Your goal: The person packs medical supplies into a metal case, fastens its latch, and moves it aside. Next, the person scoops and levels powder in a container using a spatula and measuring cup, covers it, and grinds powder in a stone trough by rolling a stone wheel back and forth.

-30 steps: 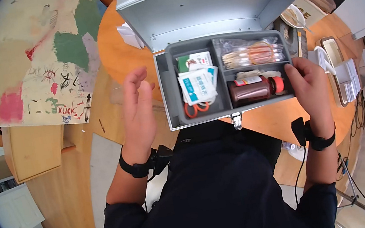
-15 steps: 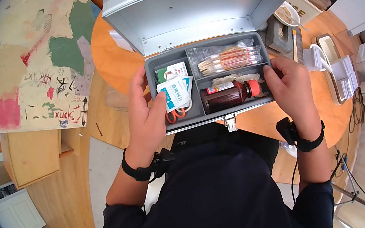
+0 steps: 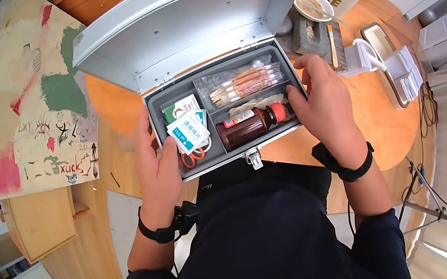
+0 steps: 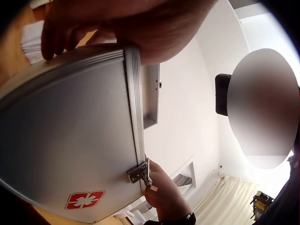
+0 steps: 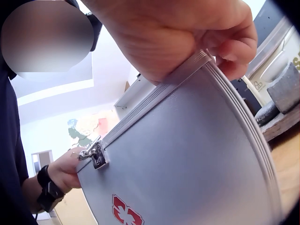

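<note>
An aluminium first-aid box (image 3: 165,169) stands with its lid (image 3: 195,25) raised, a red badge (image 4: 85,200) on its front. My left hand (image 3: 160,169) grips the left side, thumb over the rim. My right hand (image 3: 325,101) grips the right side, its thumb on the edge of the grey tray (image 3: 213,139). Within the left compartment, white-and-blue sachets (image 3: 188,133) lie over orange-handled scissors (image 3: 192,157). Bagged cotton swabs (image 3: 241,85) fill the upper right compartment. Below them lies a dark brown bottle (image 3: 243,129) with a red cap. An undone latch (image 3: 253,159) hangs at the front.
Right of the box, the round orange table (image 3: 384,130) bears a white bowl (image 3: 314,6), a grey stone block (image 3: 309,36), a brush (image 3: 332,45) and an organiser (image 3: 379,38) with white papers. A paint-marked board (image 3: 17,112) is at left, and a tripod (image 3: 434,197) stands at lower right.
My left hand, earlier apart from the box, has come onto its left side. The box has moved left and turned counter-clockwise, while the whole head view has also shifted.
</note>
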### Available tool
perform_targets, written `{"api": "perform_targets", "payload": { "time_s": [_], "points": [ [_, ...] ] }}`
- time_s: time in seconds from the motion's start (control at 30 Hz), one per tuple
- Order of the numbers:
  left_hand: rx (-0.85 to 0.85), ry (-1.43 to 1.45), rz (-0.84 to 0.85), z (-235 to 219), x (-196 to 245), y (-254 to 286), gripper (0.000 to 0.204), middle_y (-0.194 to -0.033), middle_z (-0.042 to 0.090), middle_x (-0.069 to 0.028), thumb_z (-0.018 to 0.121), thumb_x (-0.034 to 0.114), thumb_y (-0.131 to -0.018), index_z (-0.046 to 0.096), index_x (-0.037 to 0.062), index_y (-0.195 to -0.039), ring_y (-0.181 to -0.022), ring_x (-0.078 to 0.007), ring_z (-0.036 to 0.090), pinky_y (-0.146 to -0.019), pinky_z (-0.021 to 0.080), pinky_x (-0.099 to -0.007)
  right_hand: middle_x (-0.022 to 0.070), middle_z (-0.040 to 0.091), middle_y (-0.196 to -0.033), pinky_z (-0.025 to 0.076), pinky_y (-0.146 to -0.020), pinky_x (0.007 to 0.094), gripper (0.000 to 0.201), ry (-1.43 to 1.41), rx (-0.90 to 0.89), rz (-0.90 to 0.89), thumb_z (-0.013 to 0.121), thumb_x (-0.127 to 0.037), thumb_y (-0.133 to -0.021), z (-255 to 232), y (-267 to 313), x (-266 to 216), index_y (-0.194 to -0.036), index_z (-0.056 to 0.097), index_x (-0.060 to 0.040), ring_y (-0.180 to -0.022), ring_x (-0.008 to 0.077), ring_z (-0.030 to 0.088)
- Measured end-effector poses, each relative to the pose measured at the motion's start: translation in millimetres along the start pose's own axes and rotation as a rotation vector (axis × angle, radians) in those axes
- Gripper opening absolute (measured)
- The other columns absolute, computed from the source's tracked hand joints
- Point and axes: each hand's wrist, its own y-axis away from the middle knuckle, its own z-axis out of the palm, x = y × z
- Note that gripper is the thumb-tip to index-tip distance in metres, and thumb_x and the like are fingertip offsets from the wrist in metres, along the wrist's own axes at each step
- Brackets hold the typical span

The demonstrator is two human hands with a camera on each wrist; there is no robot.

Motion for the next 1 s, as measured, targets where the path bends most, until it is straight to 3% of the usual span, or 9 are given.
{"api": "perform_targets", "payload": {
  "time_s": [0.27,0.37,0.43,0.47,0.53,0.7,0.77,0.83,1.0],
  "points": [
    [0.032,-0.1,0.074,-3,0,-4,0.063,-0.152,0.035,-0.0185,0.046,-0.002,-0.094,0.023,-0.0027,-0.153,-0.136,-0.0246,0.041,-0.11,0.036,-0.0371,0.0121,0.063,-0.089,0.05,-0.064,0.0368,0.039,-0.266,-0.101,0.148,0.075,-0.013,-0.082,-3,-2,18,-0.114,0.055,-0.0033,-0.073,0.0245,0.063],
    [0.127,-0.124,0.038,-9,17,-16,0.062,-0.152,0.036,-0.0201,0.046,0.0,-0.096,0.024,-0.001,-0.154,-0.139,-0.0271,0.039,-0.115,0.031,-0.0392,0.0088,0.065,-0.093,0.051,-0.067,0.0329,0.041,-0.42,0.016,0.064,0.074,-0.016,-0.085,-13,-22,28,-0.119,0.056,-0.0022,-0.079,0.0186,0.063],
    [0.222,-0.129,0.123,-11,37,-27,0.058,-0.155,0.033,-0.0218,0.044,0.007,-0.1,0.023,-0.0032,-0.153,-0.141,-0.0288,0.036,-0.117,0.029,-0.0419,0.0097,0.066,-0.107,0.051,-0.075,0.0307,0.041,-0.503,0.159,-0.06,0.069,-0.018,-0.09,-28,-41,24,-0.126,0.057,-0.001,-0.096,0.0173,0.063],
    [0.218,-0.136,0.114,-9,46,-31,0.058,-0.155,0.033,-0.0218,0.044,0.007,-0.1,0.023,-0.0032,-0.153,-0.141,-0.0288,0.036,-0.117,0.029,-0.0419,0.0097,0.066,-0.107,0.051,-0.075,0.0307,0.041,-0.508,0.155,-0.049,0.069,-0.018,-0.09,-32,-53,22,-0.126,0.057,-0.001,-0.096,0.0173,0.063],
    [0.248,-0.079,0.315,-6,60,-39,0.056,-0.155,0.031,-0.0229,0.037,0.021,-0.105,0.021,-0.0048,-0.153,-0.144,-0.0304,0.033,-0.118,0.027,-0.0449,0.0123,0.064,-0.121,0.049,-0.087,0.0319,0.043,-0.712,0.26,-0.293,0.063,-0.021,-0.095,-35,-72,12,-0.132,0.055,-0.0006,-0.11,0.0199,0.059],
    [0.172,0.019,0.414,-7,69,-42,0.061,-0.154,0.032,-0.0236,0.029,0.034,-0.107,0.02,-0.0075,-0.152,-0.144,-0.0325,0.032,-0.118,0.027,-0.0479,0.0214,0.066,-0.109,0.051,-0.083,0.0352,0.039,-0.586,0.551,-0.293,0.049,-0.02,-0.101,-18,-57,-55,-0.128,0.054,0.0081,-0.101,0.0286,0.064],
    [0.175,0.038,0.415,-11,67,-39,0.064,-0.153,0.032,-0.0237,0.03,0.037,-0.107,0.021,-0.0088,-0.151,-0.144,-0.0323,0.033,-0.117,0.027,-0.0477,0.0236,0.067,-0.106,0.052,-0.082,0.036,0.039,-0.557,0.622,-0.29,0.045,-0.019,-0.103,-24,-52,-41,-0.127,0.054,0.0103,-0.099,0.0307,0.065],
    [0.174,0.098,0.435,-15,64,-28,0.061,-0.151,0.036,-0.0225,0.026,0.037,-0.107,0.026,-0.0069,-0.149,-0.142,-0.0332,0.035,-0.119,0.027,-0.0491,0.015,0.06,-0.13,0.044,-0.098,0.035,0.046,-0.71,0.068,-0.309,0.059,-0.024,-0.098,-45,-41,12,-0.137,0.052,-0.0011,-0.119,0.0226,0.056],
    [0.265,0.031,0.422,-16,49,4,0.062,-0.149,0.04,-0.021,0.031,0.04,-0.106,0.031,-0.0057,-0.147,-0.139,-0.0312,0.04,-0.117,0.029,-0.0474,0.0179,0.056,-0.137,0.041,-0.104,0.0381,0.049,-0.676,0.022,-0.256,0.056,-0.02,-0.097,-49,7,19,-0.141,0.047,0.0014,-0.124,0.0284,0.054]
  ]
}}
